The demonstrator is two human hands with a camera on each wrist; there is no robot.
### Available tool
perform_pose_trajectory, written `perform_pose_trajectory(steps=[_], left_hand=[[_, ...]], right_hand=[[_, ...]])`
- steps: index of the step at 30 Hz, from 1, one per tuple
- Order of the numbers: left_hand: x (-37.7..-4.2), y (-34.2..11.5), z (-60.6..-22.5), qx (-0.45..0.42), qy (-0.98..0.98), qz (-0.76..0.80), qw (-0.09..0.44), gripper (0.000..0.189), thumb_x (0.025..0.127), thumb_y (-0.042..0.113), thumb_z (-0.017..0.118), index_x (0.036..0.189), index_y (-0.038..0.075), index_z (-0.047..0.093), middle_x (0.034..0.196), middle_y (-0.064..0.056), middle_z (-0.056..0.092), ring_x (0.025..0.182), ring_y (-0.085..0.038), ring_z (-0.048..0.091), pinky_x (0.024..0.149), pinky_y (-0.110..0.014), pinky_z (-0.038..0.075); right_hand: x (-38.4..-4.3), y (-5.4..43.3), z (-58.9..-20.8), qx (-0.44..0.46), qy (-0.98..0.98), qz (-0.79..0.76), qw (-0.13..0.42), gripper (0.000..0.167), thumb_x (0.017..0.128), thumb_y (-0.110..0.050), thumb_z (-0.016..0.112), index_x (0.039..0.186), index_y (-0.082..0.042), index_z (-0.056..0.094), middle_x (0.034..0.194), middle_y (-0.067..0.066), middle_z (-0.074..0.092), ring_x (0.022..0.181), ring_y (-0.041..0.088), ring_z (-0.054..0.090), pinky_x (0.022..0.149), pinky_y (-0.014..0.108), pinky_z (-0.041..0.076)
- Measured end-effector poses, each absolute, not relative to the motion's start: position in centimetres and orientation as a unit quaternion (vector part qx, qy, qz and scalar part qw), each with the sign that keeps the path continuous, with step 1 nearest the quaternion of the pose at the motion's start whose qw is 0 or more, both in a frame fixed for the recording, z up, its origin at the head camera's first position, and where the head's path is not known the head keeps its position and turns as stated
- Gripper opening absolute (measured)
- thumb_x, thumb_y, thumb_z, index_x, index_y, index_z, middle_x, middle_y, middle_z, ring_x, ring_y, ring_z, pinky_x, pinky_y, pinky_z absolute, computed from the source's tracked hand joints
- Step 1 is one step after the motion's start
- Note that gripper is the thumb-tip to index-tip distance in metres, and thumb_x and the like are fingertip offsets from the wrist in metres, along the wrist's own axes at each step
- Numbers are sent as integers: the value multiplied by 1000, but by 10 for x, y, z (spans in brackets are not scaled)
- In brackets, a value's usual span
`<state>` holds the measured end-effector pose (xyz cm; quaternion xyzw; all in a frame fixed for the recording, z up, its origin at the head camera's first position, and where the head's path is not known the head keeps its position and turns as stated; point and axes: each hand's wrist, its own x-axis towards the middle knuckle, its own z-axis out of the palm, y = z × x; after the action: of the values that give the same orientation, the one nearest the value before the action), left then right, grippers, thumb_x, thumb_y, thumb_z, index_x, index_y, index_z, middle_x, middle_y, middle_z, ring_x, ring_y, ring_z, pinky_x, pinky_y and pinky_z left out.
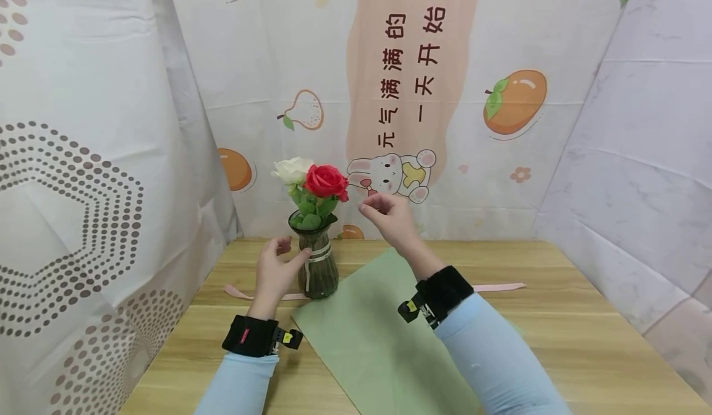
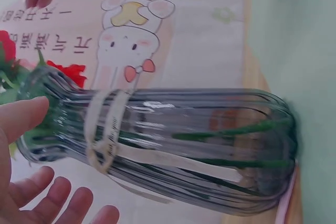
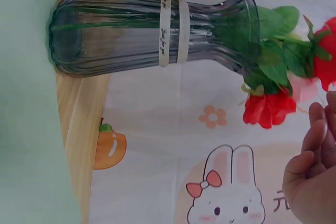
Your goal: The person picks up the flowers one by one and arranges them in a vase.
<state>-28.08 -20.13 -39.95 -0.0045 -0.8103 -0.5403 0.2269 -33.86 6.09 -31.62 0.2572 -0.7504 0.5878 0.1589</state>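
A ribbed, smoky glass vase [image 1: 318, 276] stands upright, a pale printed ribbon [image 2: 110, 129] tied around its middle. Green stems show through the glass; above the rim are leaves, a white rose [image 1: 292, 171], a red rose [image 1: 326, 181] and, in the right wrist view, a pink bloom [image 3: 303, 88]. My left hand [image 1: 274, 273] is beside the vase with fingers spread, the thumb overlapping the glass near the neck in the left wrist view. To the right of the blooms my right hand [image 1: 394, 220] is raised, its fingers loosely bent with nothing seen in them.
A sheet of green paper [image 1: 384, 334] lies on the wooden table [image 1: 578, 322], one corner near the vase's base. Ends of a pink ribbon [image 1: 499, 287] show on both sides of the paper. Behind the table hangs a printed cloth [image 1: 267, 50].
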Motion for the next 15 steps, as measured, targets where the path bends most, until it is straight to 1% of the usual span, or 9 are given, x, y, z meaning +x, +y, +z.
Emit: perform_pose_trajectory(steps=[2, 5, 10, 15], left_hand=[[-278, -200, -396, -18, -806, -542, 239, 56, 89, 35, 81, 129, 2, 59, 127, -13, 55, 120, -30, 52, 95, -49, 49], [-275, -198, -392, -37, -797, -541, 267, 53, 90, 32, 80, 128, 1, 60, 124, -13, 56, 118, -29, 53, 93, -50, 50], [-270, -193, -385, -65, -780, -524, 336, 43, 90, 25, 81, 121, 0, 65, 114, -11, 60, 109, -25, 58, 86, -48, 52], [-264, -185, -378, -104, -768, -493, 396, 38, 89, 20, 82, 117, -1, 68, 106, -12, 64, 99, -22, 61, 78, -47, 54]], right_hand=[[-336, 69, -320, 255, -741, 599, 166, 15, 96, -18, 73, 97, -3, 73, 85, 7, 67, 77, 21, 56, 66, 26, 46], [-330, 81, -325, 252, -727, 616, 168, 19, 97, -20, 73, 93, -1, 70, 83, 8, 61, 76, 20, 52, 65, 26, 45], [-320, 101, -329, 235, -721, 625, 188, 23, 97, -20, 73, 92, 2, 65, 79, 6, 57, 72, 17, 49, 61, 23, 41], [-305, 118, -329, 235, -719, 614, 227, 17, 97, -7, 70, 88, 5, 64, 68, 3, 49, 61, 12, 42, 53, 23, 34]])
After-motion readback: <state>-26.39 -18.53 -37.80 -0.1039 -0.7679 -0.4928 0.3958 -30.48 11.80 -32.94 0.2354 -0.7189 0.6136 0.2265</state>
